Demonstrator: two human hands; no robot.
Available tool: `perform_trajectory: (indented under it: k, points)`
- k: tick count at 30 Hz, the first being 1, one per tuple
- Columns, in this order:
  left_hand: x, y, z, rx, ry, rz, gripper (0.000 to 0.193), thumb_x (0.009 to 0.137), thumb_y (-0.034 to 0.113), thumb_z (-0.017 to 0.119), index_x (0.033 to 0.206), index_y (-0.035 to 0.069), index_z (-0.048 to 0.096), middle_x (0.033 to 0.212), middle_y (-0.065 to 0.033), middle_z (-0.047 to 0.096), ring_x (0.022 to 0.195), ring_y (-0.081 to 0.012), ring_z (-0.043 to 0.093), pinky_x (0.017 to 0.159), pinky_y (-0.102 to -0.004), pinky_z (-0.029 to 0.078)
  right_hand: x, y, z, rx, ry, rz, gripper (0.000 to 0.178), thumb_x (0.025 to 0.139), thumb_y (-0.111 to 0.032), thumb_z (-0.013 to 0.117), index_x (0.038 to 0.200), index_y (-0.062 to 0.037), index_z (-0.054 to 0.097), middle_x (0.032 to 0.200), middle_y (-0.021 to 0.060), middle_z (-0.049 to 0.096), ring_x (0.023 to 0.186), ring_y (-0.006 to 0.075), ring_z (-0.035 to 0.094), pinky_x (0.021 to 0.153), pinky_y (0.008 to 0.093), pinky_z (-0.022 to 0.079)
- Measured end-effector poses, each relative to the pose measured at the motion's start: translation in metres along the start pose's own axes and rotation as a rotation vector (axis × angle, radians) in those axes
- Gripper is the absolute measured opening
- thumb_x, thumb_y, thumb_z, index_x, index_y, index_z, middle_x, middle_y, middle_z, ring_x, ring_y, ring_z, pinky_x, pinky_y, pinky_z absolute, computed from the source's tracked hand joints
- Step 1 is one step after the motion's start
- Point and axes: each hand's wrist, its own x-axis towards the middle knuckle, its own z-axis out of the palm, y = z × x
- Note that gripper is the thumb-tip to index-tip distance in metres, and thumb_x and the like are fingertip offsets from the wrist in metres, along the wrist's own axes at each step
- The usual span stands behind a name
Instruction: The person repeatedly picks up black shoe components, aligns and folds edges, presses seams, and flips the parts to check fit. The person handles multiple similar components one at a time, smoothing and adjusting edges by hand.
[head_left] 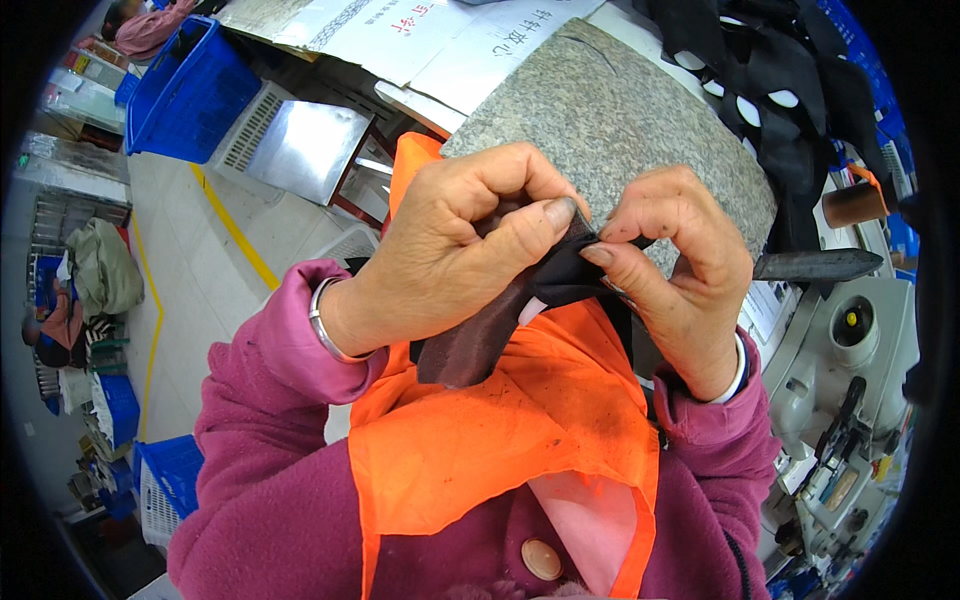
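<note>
Left hand (450,245) and right hand (695,255) both pinching dark cloth (465,345) above orange apron (480,450); likely edge handling, next needs steady tension.

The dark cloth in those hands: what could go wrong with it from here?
The left hand and right hand pinch the dark cloth with fingertips close together, so an edge might slip free. Part of it looks thin and sheer, so a hard tug could perhaps distort it. It hangs over the speckled orange apron, and might pick up specks.
</note>
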Motion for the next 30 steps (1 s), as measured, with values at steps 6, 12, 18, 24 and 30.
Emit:
perform_trajectory:
  k: [6, 12, 18, 24, 30]
  points:
    - [-0.0021, 0.0017, -0.0021, 0.023, -0.015, -0.072, 0.014, 0.098, 0.010, 0.050, 0.097, -0.001, 0.060, 0.095, -0.0072, 0.066, 0.085, -0.0077, 0.061, 0.077, -0.0231, 0.051, 0.0004, 0.0000, 0.0038, -0.236, 0.017, -0.211, 0.021, 0.066, -0.005, 0.075, 0.083, -0.0074, 0.063, 0.083, 0.0053, 0.057, 0.077, 0.0232, 0.055, 0.065, 0.0324, 0.041]
    - [0.0002, -0.0031, -0.0029, -0.065, 0.061, -0.120, 0.014, 0.098, 0.009, 0.050, 0.096, -0.001, 0.059, 0.093, -0.0069, 0.066, 0.084, -0.0081, 0.061, 0.077, -0.0234, 0.050, 0.0011, -0.0038, 0.0046, -0.251, -0.020, -0.311, 0.021, 0.067, -0.005, 0.074, 0.083, -0.0070, 0.060, 0.082, 0.0051, 0.056, 0.076, 0.0239, 0.053, 0.068, 0.0331, 0.039]
    - [-0.0038, -0.0026, -0.0007, -0.058, 0.025, -0.061, 0.013, 0.098, 0.010, 0.052, 0.095, 0.000, 0.059, 0.086, -0.0026, 0.063, 0.078, -0.0051, 0.057, 0.070, -0.0212, 0.047, 0.0026, -0.0054, 0.0040, -0.186, -0.048, -0.188, 0.019, 0.068, -0.005, 0.074, 0.081, -0.0091, 0.061, 0.081, 0.0031, 0.058, 0.075, 0.0218, 0.054, 0.068, 0.0323, 0.038]
    - [-0.0057, -0.0046, 0.0015, -0.039, 0.065, -0.024, 0.012, 0.096, 0.012, 0.056, 0.093, 0.001, 0.060, 0.072, 0.0067, 0.052, 0.062, 0.0023, 0.043, 0.052, -0.0159, 0.035, 0.0041, -0.0052, 0.0049, -0.128, -0.043, -0.126, 0.019, 0.069, -0.003, 0.076, 0.079, -0.0077, 0.060, 0.078, 0.0038, 0.058, 0.073, 0.0217, 0.054, 0.065, 0.0307, 0.042]
    - [-0.0054, -0.0055, 0.0004, -0.020, 0.059, 0.053, 0.011, 0.095, 0.011, 0.057, 0.093, 0.000, 0.060, 0.071, 0.0064, 0.052, 0.061, 0.0022, 0.043, 0.052, -0.0159, 0.034, 0.0037, -0.0063, 0.0073, 0.022, -0.005, 0.039, 0.019, 0.071, -0.004, 0.077, 0.080, -0.0062, 0.060, 0.076, 0.0049, 0.059, 0.069, 0.0196, 0.055, 0.060, 0.0294, 0.043]
